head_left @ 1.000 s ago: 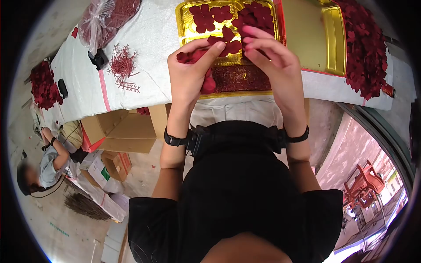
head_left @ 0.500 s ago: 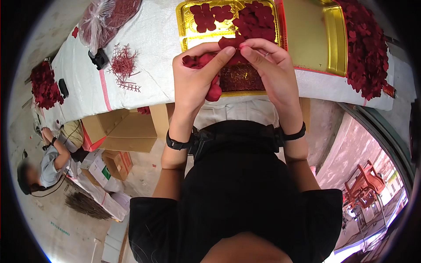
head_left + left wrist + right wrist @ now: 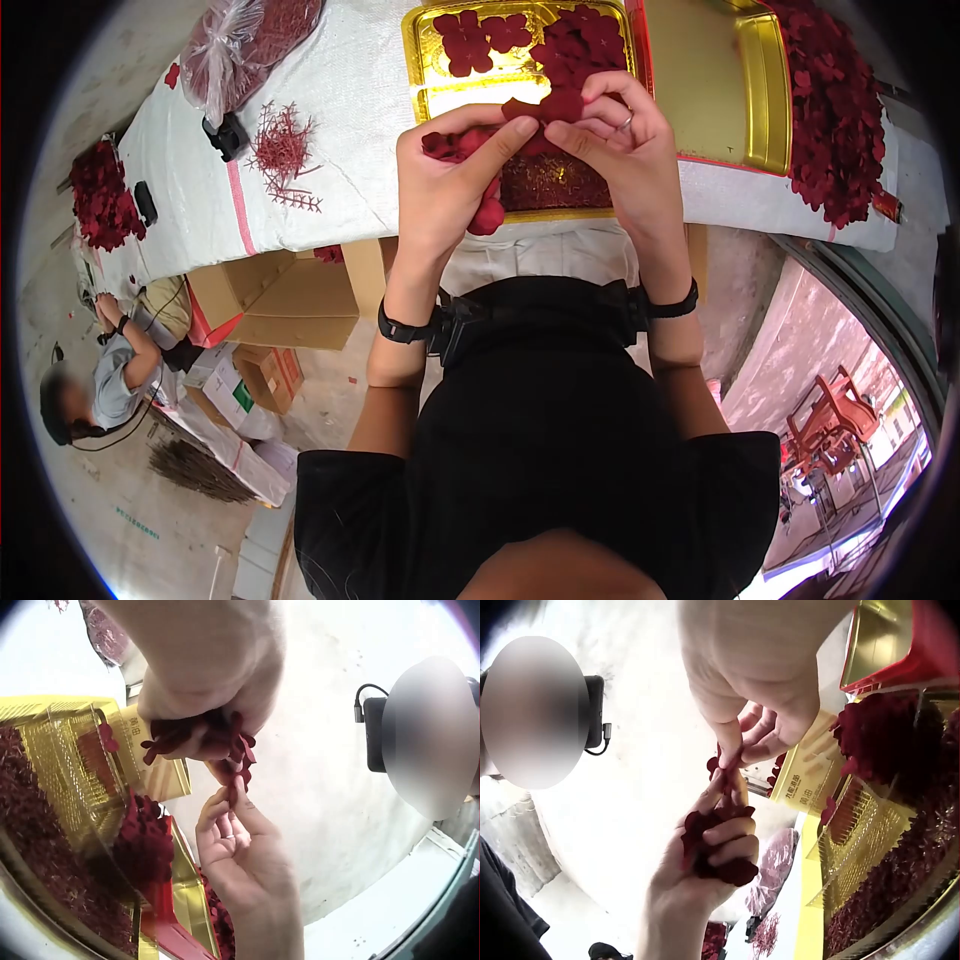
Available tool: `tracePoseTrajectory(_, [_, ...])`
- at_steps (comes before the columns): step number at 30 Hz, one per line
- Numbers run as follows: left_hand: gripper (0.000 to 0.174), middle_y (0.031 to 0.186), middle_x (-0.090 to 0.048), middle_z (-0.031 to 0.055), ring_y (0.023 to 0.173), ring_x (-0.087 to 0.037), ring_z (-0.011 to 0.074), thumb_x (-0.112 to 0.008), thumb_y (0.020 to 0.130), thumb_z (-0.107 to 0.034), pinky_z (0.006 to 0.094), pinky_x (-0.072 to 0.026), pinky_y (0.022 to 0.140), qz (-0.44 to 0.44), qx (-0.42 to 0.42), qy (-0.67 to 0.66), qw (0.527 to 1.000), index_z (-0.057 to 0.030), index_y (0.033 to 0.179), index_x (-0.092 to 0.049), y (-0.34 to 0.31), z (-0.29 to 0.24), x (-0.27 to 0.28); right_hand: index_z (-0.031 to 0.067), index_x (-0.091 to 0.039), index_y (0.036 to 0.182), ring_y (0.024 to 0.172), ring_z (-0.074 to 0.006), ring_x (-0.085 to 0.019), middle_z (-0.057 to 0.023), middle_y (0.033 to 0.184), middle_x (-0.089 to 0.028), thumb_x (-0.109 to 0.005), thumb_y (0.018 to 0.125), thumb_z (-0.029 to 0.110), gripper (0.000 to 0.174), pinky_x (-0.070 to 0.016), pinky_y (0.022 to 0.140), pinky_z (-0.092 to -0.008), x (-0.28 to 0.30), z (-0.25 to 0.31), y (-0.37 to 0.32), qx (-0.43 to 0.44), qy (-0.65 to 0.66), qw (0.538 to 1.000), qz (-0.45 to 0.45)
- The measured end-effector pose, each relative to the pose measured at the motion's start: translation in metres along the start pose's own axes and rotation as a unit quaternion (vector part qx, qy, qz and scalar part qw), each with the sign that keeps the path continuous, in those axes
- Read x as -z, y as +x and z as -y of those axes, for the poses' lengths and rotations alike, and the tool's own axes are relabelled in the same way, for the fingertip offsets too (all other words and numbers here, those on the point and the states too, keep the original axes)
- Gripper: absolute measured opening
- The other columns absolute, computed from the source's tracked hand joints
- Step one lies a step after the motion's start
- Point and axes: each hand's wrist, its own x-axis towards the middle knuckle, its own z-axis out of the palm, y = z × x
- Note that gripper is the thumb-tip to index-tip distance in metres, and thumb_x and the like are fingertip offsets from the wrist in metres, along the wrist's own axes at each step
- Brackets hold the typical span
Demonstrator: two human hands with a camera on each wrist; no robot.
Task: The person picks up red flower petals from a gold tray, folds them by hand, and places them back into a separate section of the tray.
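Note:
My left hand (image 3: pixel 440 185) holds a loose bunch of dark red fabric flower petals (image 3: pixel 739 871) under its curled fingers. Its thumb and forefinger pinch one more red petal piece (image 3: pixel 562 104), raised in front of the gold tray (image 3: pixel 413 62). My right hand (image 3: pixel 645 165) meets it there, thumb and forefinger pinching the same piece. In the left wrist view the fingertips of both hands come together at that piece. Behind the hands, the tray's compartments contain flat red petals (image 3: pixel 466 42) and, in front, small dark red bits (image 3: pixel 550 180).
To the right stand a red-edged gold tray (image 3: pixel 705 90) and a heap of red petals (image 3: pixel 832 130). On the left lie a plastic bag (image 3: pixel 225 50), a pile of red stem pieces (image 3: pixel 280 145) and a black device (image 3: pixel 222 135). Cardboard boxes (image 3: pixel 290 300) stand below; another person (image 3: pixel 115 375) sits left.
My hands were apart one second ago, the right fingers spread over the tray. They have drawn together, and both now pinch the raised petal piece.

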Motion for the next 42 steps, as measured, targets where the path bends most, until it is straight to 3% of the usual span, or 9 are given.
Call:
tracePoseTrajectory(5, [0.012,0.057,-0.056,-0.0030,0.045,-0.046,0.0014,-0.073,0.078,-0.005,0.0170,-0.0318,0.042,-0.030,-0.083,0.046,0.995,0.0024,0.087,-0.069,-0.004,0.002,-0.007,0.0051,-0.040,0.094,0.081,-0.0120,-0.063,-0.0088,0.088,-0.062,-0.069,0.075,-0.012,0.038,-0.0520,0.074,-0.0227,-0.008,-0.008,-0.002,0.080,-0.026,0.995,-0.057])
tracePoseTrajectory(10, [0.009,0.059,-0.058,-0.0016,0.046,-0.048,0.0021,-0.071,0.079,-0.002,0.0176,-0.0326,0.041,-0.037,-0.170,0.082,0.981,0.0013,0.087,-0.070,-0.007,0.005,-0.013,0.0078,-0.030,0.091,0.085,-0.0121,-0.059,-0.0121,0.094,-0.059,-0.062,0.078,-0.015,0.041,-0.0499,0.077,-0.0237,-0.010,-0.021,-0.001,0.116,0.035,0.991,-0.049])
tracePoseTrajectory(17, [0.010,0.060,-0.058,-0.0019,0.047,-0.047,0.0021,-0.072,0.080,-0.006,0.0181,-0.0347,0.043,-0.003,-0.028,0.048,0.998,0.0010,0.086,-0.068,-0.001,0.005,-0.011,0.0081,-0.028,0.091,0.092,-0.0115,-0.052,-0.0113,0.098,-0.053,-0.055,0.082,-0.016,0.037,-0.0454,0.083,-0.0251,-0.009,-0.038,0.000,0.161,0.022,0.987,-0.020])
tracePoseTrajectory(23, [0.014,0.062,-0.059,-0.0016,0.048,-0.048,0.0026,-0.073,0.080,-0.009,0.0181,-0.0358,0.044,0.025,0.016,0.040,0.999,0.0021,0.085,-0.067,0.004,0.007,0.003,0.0045,-0.035,0.106,0.095,-0.0114,-0.054,-0.0094,0.099,-0.054,-0.056,0.082,-0.015,0.037,-0.0465,0.083,-0.0249,-0.007,-0.029,-0.001,0.149,-0.061,0.987,0.021])
tracePoseTrajectory(26, [0.015,0.064,-0.061,-0.0008,0.049,-0.049,0.0026,-0.073,0.080,-0.010,0.0181,-0.0363,0.044,0.027,0.021,0.043,0.999,0.0023,0.086,-0.067,0.003,0.008,0.004,0.0028,-0.037,0.109,0.092,-0.0125,-0.058,-0.0099,0.098,-0.056,-0.057,0.082,-0.015,0.038,-0.0492,0.081,-0.0258,-0.004,-0.030,-0.003,0.181,-0.121,0.976,0.005])
tracePoseTrajectory(32, [0.015,0.066,-0.062,-0.0004,0.050,-0.049,0.0021,-0.073,0.079,-0.010,0.0181,-0.0365,0.045,0.018,-0.004,0.040,0.999,0.0018,0.086,-0.068,0.004,0.015,0.000,0.0006,-0.041,0.105,0.087,-0.0140,-0.061,-0.0113,0.092,-0.059,-0.058,0.081,-0.016,0.034,-0.0513,0.079,-0.0272,-0.004,-0.040,-0.001,0.227,-0.059,0.972,-0.031])
tracePoseTrajectory(35, [0.014,0.065,-0.061,-0.0011,0.050,-0.049,0.0021,-0.074,0.079,-0.010,0.0182,-0.0363,0.044,0.025,0.008,0.044,0.999,0.0009,0.087,-0.068,0.005,0.015,0.001,0.0009,-0.041,0.109,0.087,-0.0147,-0.061,-0.0120,0.096,-0.061,-0.061,0.081,-0.011,0.036,-0.0509,0.079,-0.0270,-0.001,-0.050,-0.001,0.270,-0.147,0.951,-0.040])
tracePoseTrajectory(38, [0.018,0.062,-0.060,-0.0016,0.048,-0.048,0.0027,-0.075,0.078,-0.015,0.0189,-0.0358,0.044,0.024,0.018,0.065,0.997,-0.0002,0.087,-0.069,0.024,0.013,0.012,0.0009,-0.044,0.113,0.089,-0.0144,-0.061,-0.0114,0.101,-0.062,-0.065,0.080,-0.005,0.039,-0.0503,0.078,-0.0267,0.002,-0.031,0.008,0.189,-0.185,0.964,-0.035])
tracePoseTrajectory(42, [0.027,0.062,-0.058,0.0000,0.048,-0.047,0.0045,-0.078,0.076,-0.018,0.0195,-0.0363,0.045,-0.068,-0.076,0.130,0.986,0.0022,0.090,-0.068,0.073,0.019,0.028,0.0000,-0.054,0.113,0.093,-0.0134,-0.061,-0.0081,0.104,-0.063,-0.065,0.081,-0.003,0.034,-0.0487,0.080,-0.0250,0.014,-0.015,0.018,0.191,-0.169,0.963,-0.085])
